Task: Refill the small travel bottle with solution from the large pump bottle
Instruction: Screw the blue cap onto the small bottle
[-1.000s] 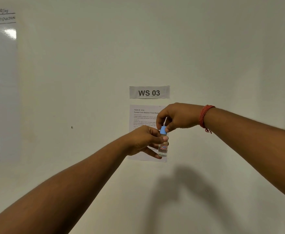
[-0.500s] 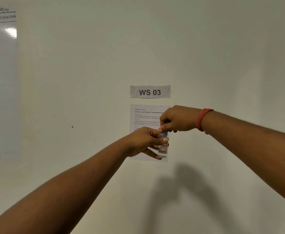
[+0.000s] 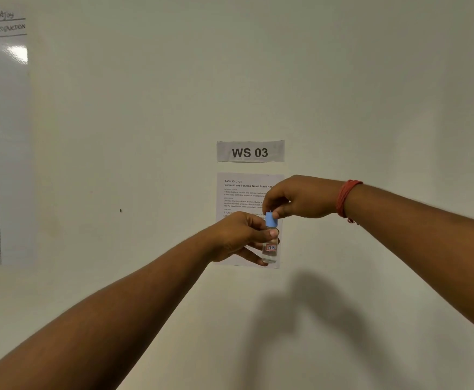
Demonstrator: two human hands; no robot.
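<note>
Compared with half a second ago, the right hand [image 3: 300,198] has lifted slightly, so the blue cap [image 3: 271,220] that its fingers then covered is in plain sight again. The left hand [image 3: 241,237] and the small bottle [image 3: 270,250] are in about the same place as before.

Both arms reach forward and meet in front of a pale wall [image 3: 370,94]. The left hand is wrapped around the upper part of the small clear bottle, thumb across its front, holding it upright in the air. The bottle bears a small red-edged label with handwritten digits. The right hand comes in from the right with its fingers curled downward, thumb and fingertips pinching the top of the blue cap, which sits on the bottle's neck. Whether the cap is screwed tight or loose cannot be told. A red thread band [image 3: 345,198] circles the right wrist.

Behind the hands, a printed instruction sheet [image 3: 238,192] is fixed to the wall, and just above it a paper sign [image 3: 250,151] reads "WS 03". A whiteboard [image 3: 2,142] with faint handwriting and ruled lines hangs at the far left. The arms' shadow [image 3: 314,319] falls on the wall below the hands.
</note>
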